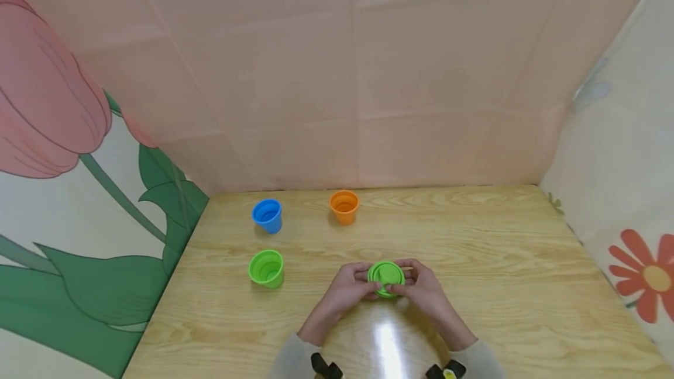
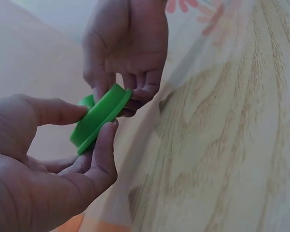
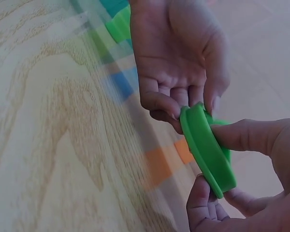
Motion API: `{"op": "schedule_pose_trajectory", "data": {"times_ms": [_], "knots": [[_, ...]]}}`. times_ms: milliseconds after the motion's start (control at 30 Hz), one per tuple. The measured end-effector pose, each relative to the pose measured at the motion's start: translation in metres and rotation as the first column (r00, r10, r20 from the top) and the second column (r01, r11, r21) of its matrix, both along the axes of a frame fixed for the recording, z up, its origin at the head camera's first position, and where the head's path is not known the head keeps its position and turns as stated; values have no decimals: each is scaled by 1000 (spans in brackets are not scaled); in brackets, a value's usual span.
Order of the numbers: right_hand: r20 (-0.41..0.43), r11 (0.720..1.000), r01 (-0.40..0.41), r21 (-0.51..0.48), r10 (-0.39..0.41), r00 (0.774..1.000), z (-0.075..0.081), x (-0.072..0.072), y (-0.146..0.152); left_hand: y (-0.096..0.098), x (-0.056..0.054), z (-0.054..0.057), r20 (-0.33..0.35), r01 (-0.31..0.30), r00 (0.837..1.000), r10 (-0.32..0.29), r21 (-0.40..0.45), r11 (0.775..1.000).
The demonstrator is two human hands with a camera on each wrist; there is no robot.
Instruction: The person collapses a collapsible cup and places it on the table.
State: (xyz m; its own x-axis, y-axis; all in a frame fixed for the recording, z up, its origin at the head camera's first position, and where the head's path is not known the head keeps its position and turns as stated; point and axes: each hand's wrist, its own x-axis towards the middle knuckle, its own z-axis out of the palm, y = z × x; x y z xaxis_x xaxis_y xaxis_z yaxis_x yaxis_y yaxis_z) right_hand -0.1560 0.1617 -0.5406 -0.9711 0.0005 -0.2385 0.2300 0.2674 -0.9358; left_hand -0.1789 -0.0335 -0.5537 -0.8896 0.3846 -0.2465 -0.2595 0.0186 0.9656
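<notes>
We locate the green stepped disc (image 1: pixel 387 272) between both hands, raised off the wood-grain table (image 1: pixel 505 250) at its near side. The left hand (image 1: pixel 350 284) pinches one edge: the thumb lies on the upper side, the other fingers curl under the wider rim, and the gap is only the thickness of the part. The right hand (image 1: pixel 423 290) grips the opposite edge in the same way, thumb above and fingers beneath. We judge that this paired hold keeps the disc steady and lets the thumbs press against its raised centre while the fingers support the rim. The narrower step faces upward, presumably to give the thumbs a bearing surface.

We find three cups standing upright, mouths up: the blue cup (image 1: pixel 267 216) and orange cup (image 1: pixel 344 207) toward the back, the green cup (image 1: pixel 266 269) nearer. All stand well apart from the hands, which we take to leave working room.
</notes>
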Motion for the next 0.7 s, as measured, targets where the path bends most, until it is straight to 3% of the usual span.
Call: {"op": "schedule_pose_trajectory", "data": {"times_ms": [333,467,700], "knots": [[-22,1000,0,-21,-1,1000,-3,0,-3,6,1,-1,-57,-57,997,52,-95,994],[-6,1000,-10,6,10,1000,-5,0,-2,4,0,-5,-40,-55,998,51,-112,992],[10,999,-31,-31,32,999,-4,0,0,-1,2,0,-16,-19,1000,17,-109,994]]}}
